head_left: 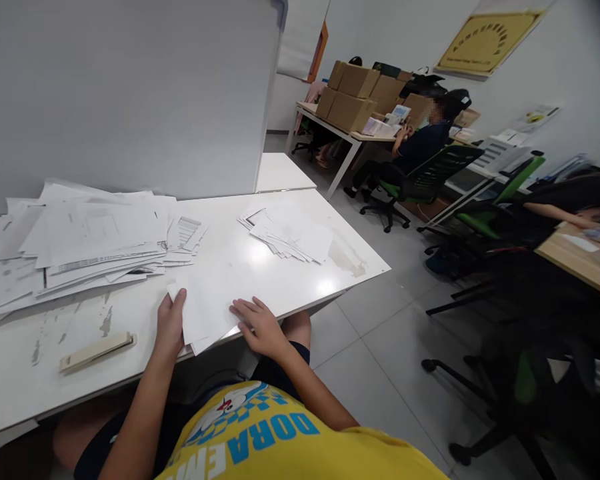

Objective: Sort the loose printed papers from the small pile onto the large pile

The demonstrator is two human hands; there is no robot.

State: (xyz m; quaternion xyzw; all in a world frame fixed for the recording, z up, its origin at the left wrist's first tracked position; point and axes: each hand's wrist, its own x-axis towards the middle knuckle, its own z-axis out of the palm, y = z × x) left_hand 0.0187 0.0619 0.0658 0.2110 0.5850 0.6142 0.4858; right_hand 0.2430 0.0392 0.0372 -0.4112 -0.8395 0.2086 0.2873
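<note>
Two hands on one sheaf of papers (207, 313) at the white table's (240, 260) near edge: my left hand (170, 327) grips its left side, fingers curled; my right hand (260, 327) lies flat, fingers spread. Stapler (97, 351) left of sheaf; large paper pile (80, 240) beyond.

Three paper stacks (80, 240) (290, 233) (207, 313), one stapler (97, 351), two hands (170, 327) (260, 327), several cardboard boxes (360, 93).

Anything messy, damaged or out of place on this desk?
Yes. The big paper pile at the left is splayed unevenly, and the white desk shows chipped patches near the stapler and a brownish stain near its right corner. Both hands, left hand and right hand, rest on a small sheaf.
</note>
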